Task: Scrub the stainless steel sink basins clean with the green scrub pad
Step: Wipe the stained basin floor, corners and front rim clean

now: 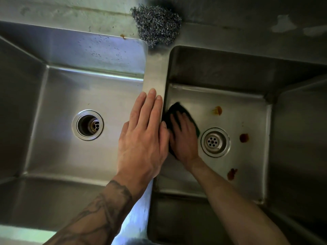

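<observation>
while flat on scrub pad [177, 109], right hand [184, 141]

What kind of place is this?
Probably a kitchen wash-up area, perhaps commercial: a stainless steel double sink with a deep left basin and right basin, a steel wool scourer on the back ledge, and the right hand pressing a green scrub pad on the right basin's stained floor.

One head-worn camera looks straight down. It sits close above the divider [155, 75] between left basin [70, 94] and right basin [238, 98].
</observation>
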